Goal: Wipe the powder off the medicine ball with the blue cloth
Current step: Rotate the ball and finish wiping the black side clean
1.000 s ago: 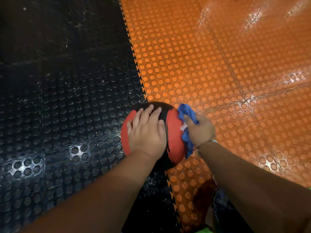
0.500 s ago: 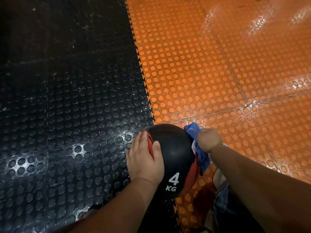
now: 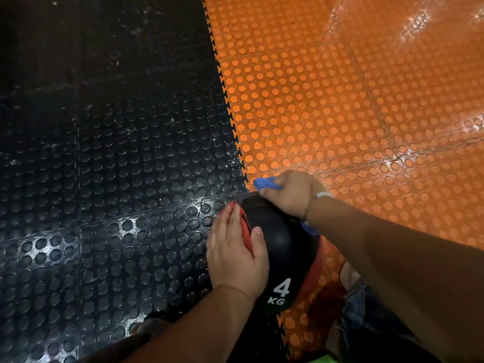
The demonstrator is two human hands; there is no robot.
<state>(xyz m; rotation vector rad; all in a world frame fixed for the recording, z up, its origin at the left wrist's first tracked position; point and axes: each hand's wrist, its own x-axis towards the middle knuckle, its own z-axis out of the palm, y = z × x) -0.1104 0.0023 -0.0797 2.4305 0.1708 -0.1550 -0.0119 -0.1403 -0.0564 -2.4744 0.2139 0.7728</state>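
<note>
Blue cloth bunched in your right hand, fingers curled round it, pressed on far top of medicine ball. Your left hand flat, fingers straight, against ball's left side. Ball on floor.

The floor is made of rubber mats with round studs. The black mat covers the left part and the orange mat covers the right part. They meet in a toothed seam that runs from the top down toward the bottom. Both mats are glossy and show bright glare, and the black one carries small white specks. The medicine ball, black and red, marked "4 KG", sits over the seam.
</note>
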